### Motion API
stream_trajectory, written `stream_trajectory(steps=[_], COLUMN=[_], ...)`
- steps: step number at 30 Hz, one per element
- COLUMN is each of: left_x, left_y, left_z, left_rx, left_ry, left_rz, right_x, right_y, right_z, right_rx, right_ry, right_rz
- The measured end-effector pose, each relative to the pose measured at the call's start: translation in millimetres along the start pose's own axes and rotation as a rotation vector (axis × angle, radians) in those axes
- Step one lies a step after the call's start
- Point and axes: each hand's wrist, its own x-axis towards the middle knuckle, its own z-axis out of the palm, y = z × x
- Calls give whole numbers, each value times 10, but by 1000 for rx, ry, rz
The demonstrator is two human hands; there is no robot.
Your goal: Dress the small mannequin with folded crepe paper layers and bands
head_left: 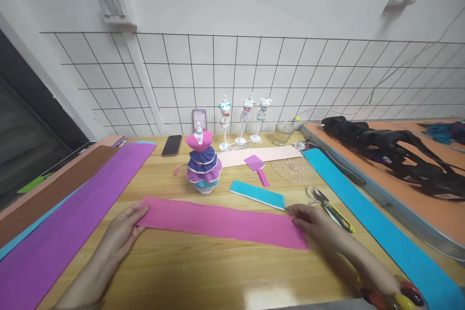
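A long pink strip of crepe paper [221, 223] stretches across the front of the wooden table. Its left end is pinched in my left hand [125, 232], thumb on top. At the other end, the fingers of my right hand [314, 225] close on the strip near its upper right corner. Just beyond the strip stands a small dress form [204, 164] in a tiered blue, purple and pink paper dress. A short turquoise strip with a white edge [257, 194] lies close to my right hand. Thread snips [330, 208] rest right of that hand.
Purple [80, 213] and brown paper strips lie along the left, a blue strip [378, 223] along the right. Three bare mini dress forms [245, 116], a phone [172, 145] and a glass jar [284, 133] stand or lie at the back. Beads sit in a clear dish [293, 170].
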Motion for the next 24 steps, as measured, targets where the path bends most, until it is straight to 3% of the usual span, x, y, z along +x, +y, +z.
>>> stream_trajectory(steps=[3,5,7,9,12,17,19,24], left_x=[28,32,9,-44,-166,-369,-409,-399], left_y=[19,36,32,-14,-158,-417,-478,-556], left_z=[-74,-117,-119,-48,206,673,746,717], left_rx=[160,377,704,1041,1336,1569,1605,1636], left_ry=[72,106,163,188,-24,-551,-616,-589], left_rz=[11,118,339,627,929,1027,1023,1008], right_x=[-25,-86,-166,-241,-306,-297,-290,-312], right_y=[-19,-76,-172,-292,-453,-476,-420,-360], right_z=[38,99,211,377,686,1051,1080,1014], right_rx=[-213,-337,-407,-436,-468,-498,-492,-494], right_ry=[125,238,325,331,241,122,114,73], right_rz=[-86,-183,-251,-281,-330,-365,-367,-373])
